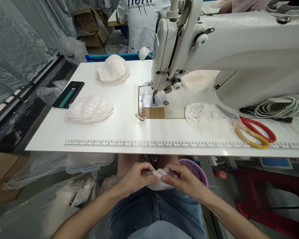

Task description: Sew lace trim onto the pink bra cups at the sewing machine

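Note:
Over my lap, below the table edge, a small white lace fabric piece (160, 172) is pinched between my two hands. My left hand (141, 177) grips its left side with thumb and fingers closed. On the opposite side my right hand (180, 179) holds it the same way; part of the cloth is hidden by the fingers. Ahead on the table stands a white sewing machine (229, 36), its presser foot (154, 97) over the metal plate. A stack of white lace pieces (89, 110) lies at the left, with a pale fabric stack (113, 69) behind it.
Scissors (257, 131) with red and yellow handles rest on lace pieces (211, 121) at the right. A black phone (69, 94) lies near the left edge. A printed ruler (151, 144) runs along the front. Below are a purple basket (195, 169) and plastic bags. Another person (142, 25) sits beyond.

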Tool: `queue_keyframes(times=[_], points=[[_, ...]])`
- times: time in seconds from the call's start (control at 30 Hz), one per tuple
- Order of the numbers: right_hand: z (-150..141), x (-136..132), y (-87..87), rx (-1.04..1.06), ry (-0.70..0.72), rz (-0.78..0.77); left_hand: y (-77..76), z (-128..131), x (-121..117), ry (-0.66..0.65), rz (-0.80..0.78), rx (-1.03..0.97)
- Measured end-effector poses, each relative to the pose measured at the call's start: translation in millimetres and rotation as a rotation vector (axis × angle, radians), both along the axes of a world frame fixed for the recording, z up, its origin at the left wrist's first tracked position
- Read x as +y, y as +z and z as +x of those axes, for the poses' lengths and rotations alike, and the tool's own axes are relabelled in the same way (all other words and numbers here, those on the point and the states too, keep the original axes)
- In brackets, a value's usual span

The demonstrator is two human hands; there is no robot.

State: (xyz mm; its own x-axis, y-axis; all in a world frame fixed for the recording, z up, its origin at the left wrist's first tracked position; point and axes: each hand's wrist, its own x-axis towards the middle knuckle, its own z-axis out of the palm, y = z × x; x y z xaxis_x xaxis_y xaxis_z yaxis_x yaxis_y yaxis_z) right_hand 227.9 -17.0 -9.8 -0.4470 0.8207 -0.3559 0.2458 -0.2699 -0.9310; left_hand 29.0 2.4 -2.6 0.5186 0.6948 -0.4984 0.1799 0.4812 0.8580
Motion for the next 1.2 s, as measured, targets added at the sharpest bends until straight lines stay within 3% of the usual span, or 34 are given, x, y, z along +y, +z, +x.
queue_keyframes(times=[0.23,0.5,1.2], points=[[5.2,-0.9,1.8,-0.011,0.007,-0.021,0.1,-3.7,0.1,-0.01,0.026,0.072],[6.8,-3.6,3.3,-0.111,0.028,0.077,3.6,2.3,-1.9,-0.022,0.027,0.072],[-1.7,-7.0,5.0,-0.116,0.069,0.366,6.9,4.9,-8.6,0.007,0.28,0.214]])
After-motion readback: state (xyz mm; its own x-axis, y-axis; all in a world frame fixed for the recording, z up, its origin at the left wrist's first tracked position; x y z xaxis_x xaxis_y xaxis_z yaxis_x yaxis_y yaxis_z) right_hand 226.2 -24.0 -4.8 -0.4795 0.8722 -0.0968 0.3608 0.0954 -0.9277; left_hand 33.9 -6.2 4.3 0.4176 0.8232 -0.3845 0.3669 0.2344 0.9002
